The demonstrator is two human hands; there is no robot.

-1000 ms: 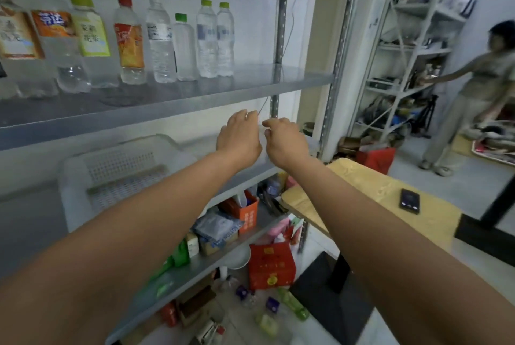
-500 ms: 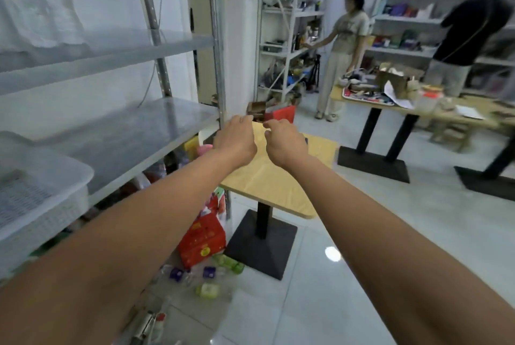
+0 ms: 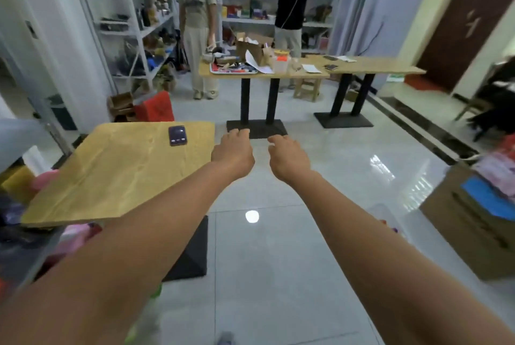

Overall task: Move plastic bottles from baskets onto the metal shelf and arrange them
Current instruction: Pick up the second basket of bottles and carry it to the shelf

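Both my arms stretch forward over the white tiled floor. My left hand (image 3: 233,153) hangs palm down with its fingers curled loosely and nothing in it. My right hand (image 3: 288,157) is beside it, a small gap apart, also empty with slightly spread, bent fingers. No plastic bottles stand in view. Only a grey corner of the metal shelf (image 3: 16,138) shows at the far left edge. No basket can be made out clearly.
A wooden table (image 3: 117,174) with a dark phone (image 3: 177,135) stands at my left. Two long tables (image 3: 281,72) with clutter are farther off, with two people (image 3: 196,18) by white shelving. A cardboard box (image 3: 471,222) sits on the right.
The view has swung right, away from the metal shelf and its bottles, into the room. My hands stay stretched out side by side and have drifted slightly apart.
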